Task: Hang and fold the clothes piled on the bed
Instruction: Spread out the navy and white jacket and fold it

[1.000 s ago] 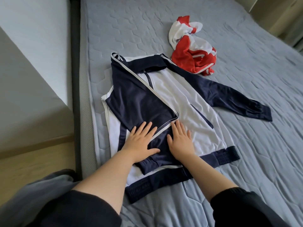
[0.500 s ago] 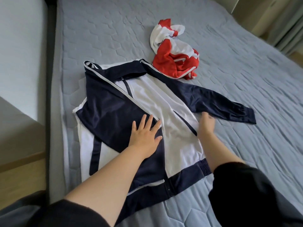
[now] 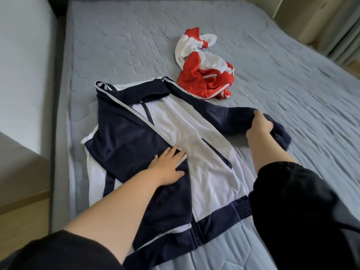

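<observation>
- Bed (image 3: 116, 45): grey quilted cover; it carries both garments, and the person leans over its near edge.
- Jacket (image 3: 194, 137): navy and white, zip front, lying flat and face up on the near half of the bed, collar towards the far side, ribbed navy hem nearest the person.
- Folded sleeve (image 3: 124, 137): the jacket's sleeve on the person's left, navy with a white stripe, laid diagonally across the chest panel.
- Left grip (image 3: 167, 164): flat, fingers straight and slightly spread, palm down, pressing the folded sleeve against the jacket front near the zip line; it closes on nothing.
- Navy sleeve (image 3: 229, 117): the jacket's other sleeve, stretched out sideways over the cover on the person's right.
- Right grip (image 3: 260, 124): closed round the navy sleeve close to its cuff, fingers curled over the cloth; the cuff end sticks out just beyond it.
- Red and white garment (image 3: 200, 78): crumpled in a heap, beyond the jacket's shoulder on the person's right and just beside it; whether the two touch cannot be told.
- Black cuffs (image 3: 302, 211): the person's own dark sleeves, pushed up, forearms bare.
- White wall (image 3: 23, 45) and wooden floor (image 3: 23, 215): to the left of the bed.
</observation>
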{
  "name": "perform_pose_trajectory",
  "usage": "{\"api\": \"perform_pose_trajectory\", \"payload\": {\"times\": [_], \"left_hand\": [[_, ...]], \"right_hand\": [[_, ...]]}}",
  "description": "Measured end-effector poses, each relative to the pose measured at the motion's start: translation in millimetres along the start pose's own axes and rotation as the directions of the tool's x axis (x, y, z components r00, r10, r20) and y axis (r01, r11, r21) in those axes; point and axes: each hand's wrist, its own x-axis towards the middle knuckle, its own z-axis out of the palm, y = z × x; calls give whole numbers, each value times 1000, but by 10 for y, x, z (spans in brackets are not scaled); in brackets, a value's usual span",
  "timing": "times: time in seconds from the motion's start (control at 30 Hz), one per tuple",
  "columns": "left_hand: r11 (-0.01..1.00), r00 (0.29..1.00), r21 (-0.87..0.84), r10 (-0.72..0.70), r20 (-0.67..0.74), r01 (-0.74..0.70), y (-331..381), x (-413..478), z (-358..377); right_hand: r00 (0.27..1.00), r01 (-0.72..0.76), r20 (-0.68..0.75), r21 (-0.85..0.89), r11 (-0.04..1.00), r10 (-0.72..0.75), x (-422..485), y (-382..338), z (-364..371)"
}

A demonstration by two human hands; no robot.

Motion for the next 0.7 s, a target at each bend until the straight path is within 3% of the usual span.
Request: {"api": "perform_pose_trajectory", "payload": {"times": [0.07,0.1,0.13,0.17,0.2,0.23,0.27,0.3,0.33,0.37,0.4,0.47,0.53,0.6,0.63,0.7], "left_hand": [[941,994,-338,-6,-108,-31,-51,-98,-77],[863,987,-503,-40,-156,-45,-72,-150,-113],[772,977,-633,-95,-191,-49,-90,-212,-150],[676,966,-736,-164,-199,-37,-107,-279,-183],[548,955,-836,-231,-187,-32,-134,-339,-205],[356,946,-933,-287,-154,-44,-173,-395,-227],[107,943,-992,-318,-96,-65,-227,-452,-249],[-158,950,-983,-311,-39,-92,-296,-510,-264],[-373,957,-920,-291,-3,-116,-384,-587,-269],[-512,960,-849,-277,23,-127,-472,-657,-258],[-583,962,-804,-269,52,-119,-556,-721,-234],[-573,967,-819,-223,121,-29,-673,-810,-179],[-481,959,-874,-207,194,72,-673,-861,-173],[-275,939,-948,-255,231,158,-597,-880,-194],[-98,936,-980,-293,195,173,-559,-875,-190],[233,934,-960,-351,66,155,-509,-856,-156]], "right_hand": [[984,176,19,-58,983,-175,-240,-276,197],[947,320,64,-73,945,-315,-411,-305,288],[863,503,122,-130,854,-490,-618,-279,350],[677,736,194,-213,643,-710,-820,-184,388],[431,898,289,-228,375,-855,-1045,-57,371],[156,981,383,-170,97,-910,-1205,101,340],[-43,993,492,-75,-92,-869,-1339,270,281],[-157,983,594,21,-180,-789,-1423,443,207],[-197,976,688,66,-210,-699,-1473,624,112],[-179,976,769,61,-210,-613,-1480,817,16],[-129,980,835,23,-199,-536,-1474,985,-82],[66,988,887,-122,-94,-456,-1463,1232,-244],[329,944,832,-278,178,-447,-1480,1364,-315],[626,761,644,-380,526,-440,-1523,1334,-279],[756,615,538,-387,687,-373,-1542,1275,-228],[892,302,434,-369,879,-124,-1538,1150,-101]]}}
